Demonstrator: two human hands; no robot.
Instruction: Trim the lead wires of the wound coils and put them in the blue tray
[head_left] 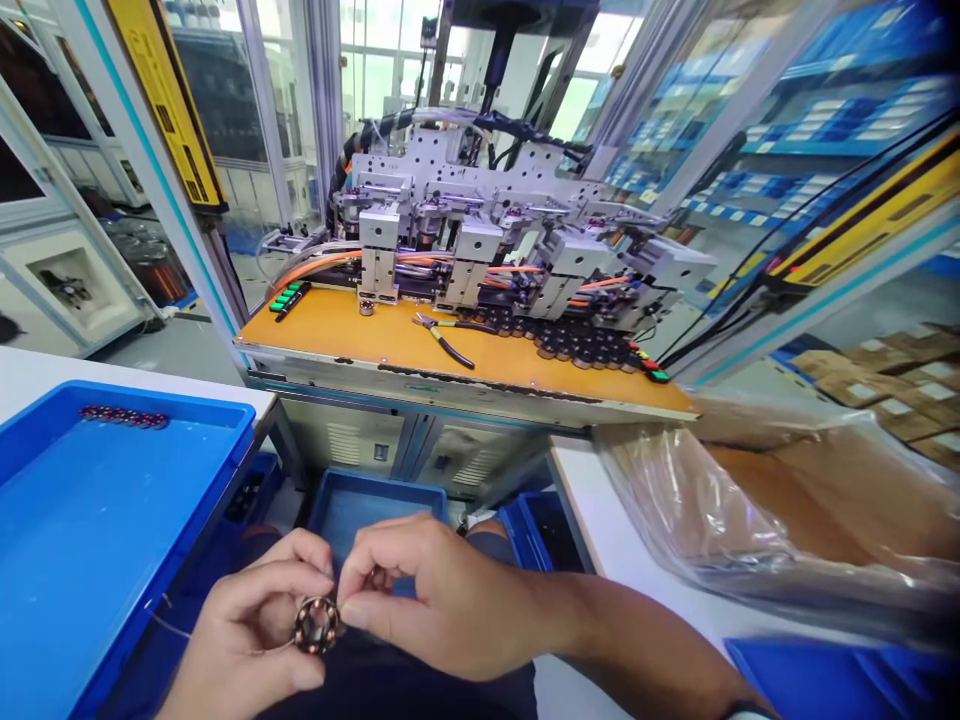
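Note:
Between the fingers and thumb of my left hand point(251, 625) is a small motor stator point(315, 626), a dark ring with copper windings around an open middle. A thin wire point(171, 628) trails from it to the left. My right hand point(420, 590) is pinched at the stator's right edge, thumb against forefinger. Whatever sits in that pinch is too small to make out. Both hands are held low, above my lap.
Left is a blue tray point(187, 480) with a row of stators point(124, 416). Ahead, a machine point(465, 235) stands on an orange worktop point(337, 330) bearing pliers point(446, 340) and many dark stators point(585, 345). A plastic-lined box point(697, 500) stands right.

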